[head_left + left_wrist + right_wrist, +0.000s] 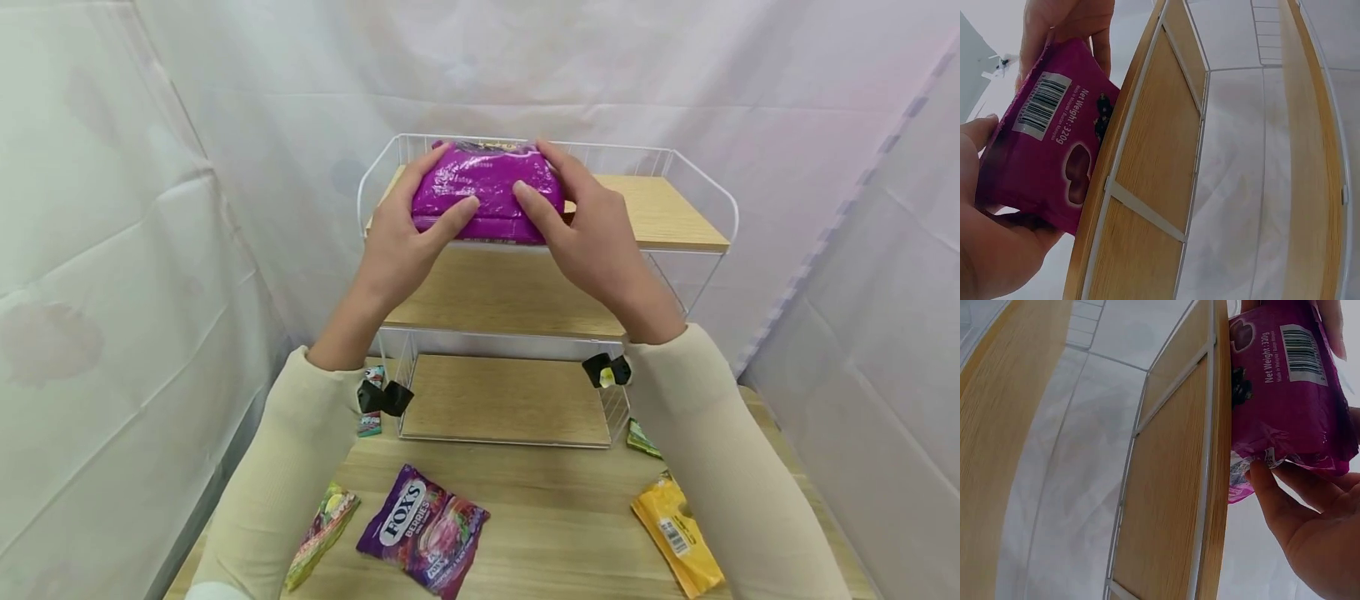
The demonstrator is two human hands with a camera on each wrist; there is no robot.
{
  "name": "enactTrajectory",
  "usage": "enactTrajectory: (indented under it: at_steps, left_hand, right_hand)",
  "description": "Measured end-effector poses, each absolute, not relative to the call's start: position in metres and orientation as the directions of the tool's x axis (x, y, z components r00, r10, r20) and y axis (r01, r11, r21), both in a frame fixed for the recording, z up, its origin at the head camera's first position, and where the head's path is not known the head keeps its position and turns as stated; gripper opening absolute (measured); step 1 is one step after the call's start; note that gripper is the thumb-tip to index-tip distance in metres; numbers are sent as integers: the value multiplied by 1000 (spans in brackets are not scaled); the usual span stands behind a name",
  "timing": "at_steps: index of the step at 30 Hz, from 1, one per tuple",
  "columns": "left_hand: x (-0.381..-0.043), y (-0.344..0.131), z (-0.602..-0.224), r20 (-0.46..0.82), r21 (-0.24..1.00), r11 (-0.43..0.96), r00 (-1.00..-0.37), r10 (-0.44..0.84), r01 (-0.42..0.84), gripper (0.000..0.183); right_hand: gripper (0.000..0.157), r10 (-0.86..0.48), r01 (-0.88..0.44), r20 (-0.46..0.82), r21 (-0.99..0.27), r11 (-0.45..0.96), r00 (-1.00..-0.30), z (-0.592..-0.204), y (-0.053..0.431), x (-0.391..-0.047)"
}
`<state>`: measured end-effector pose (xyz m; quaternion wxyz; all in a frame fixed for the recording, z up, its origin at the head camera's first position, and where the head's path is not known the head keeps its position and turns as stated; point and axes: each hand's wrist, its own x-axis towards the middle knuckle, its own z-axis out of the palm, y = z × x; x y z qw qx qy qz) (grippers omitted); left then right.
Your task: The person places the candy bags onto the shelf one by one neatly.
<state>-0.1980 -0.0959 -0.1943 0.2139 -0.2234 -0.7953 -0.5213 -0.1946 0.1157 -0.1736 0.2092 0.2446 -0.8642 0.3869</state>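
A glossy purple candy bag [491, 187] is gripped from both sides at the top shelf [663, 208] of a wire rack. My left hand [405, 233] holds its left end, the thumb lying across the near face. On the other end my right hand [592, 229] grips it the same way, fingers behind. In the left wrist view the bag [1054, 125] shows a barcode and a printed net weight, and it overlaps the shelf's front edge [1107, 169]. Seen from the right wrist, the bag [1288, 394] has fingertips pressed into its lower corner.
Below are a middle shelf [502, 292] and a bottom shelf [510, 400]. On the table [555, 500] lie a purple Fox's Berries bag [423, 529], a yellow bag [678, 533], a yellow-and-red packet [326, 529], a teal packet [371, 423] and a green packet [642, 440]. White curtains hang around.
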Motion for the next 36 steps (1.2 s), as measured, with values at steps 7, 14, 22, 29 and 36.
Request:
enactTrajectory:
  at_steps: [7, 14, 22, 29, 36]
  left_hand:
    - [-199, -99, -194, 695, 567, 459, -696, 181, 684, 71]
    - [-200, -94, -199, 905, 62, 476, -250, 343, 877, 53]
    - [-183, -90, -215, 917, -128, 600, -136, 375, 790, 45]
    - [-184, -85, -223, 923, -123, 595, -128, 362, 794, 41]
    - [-190, -86, -230, 910, -134, 624, -153, 385, 770, 41]
  right_hand:
    - [69, -343, -636, 615, -350, 688, -709, -175, 121, -186]
    - [65, -534, -779, 720, -15, 627, -443, -178, 124, -178]
    - [66, -585, -769, 764, 192, 609, -272, -193, 128, -176]
    - [57, -565, -731, 783, 222, 646, -261, -202, 127, -177]
    - [56, -558, -724, 772, 194, 662, -304, -210, 124, -180]
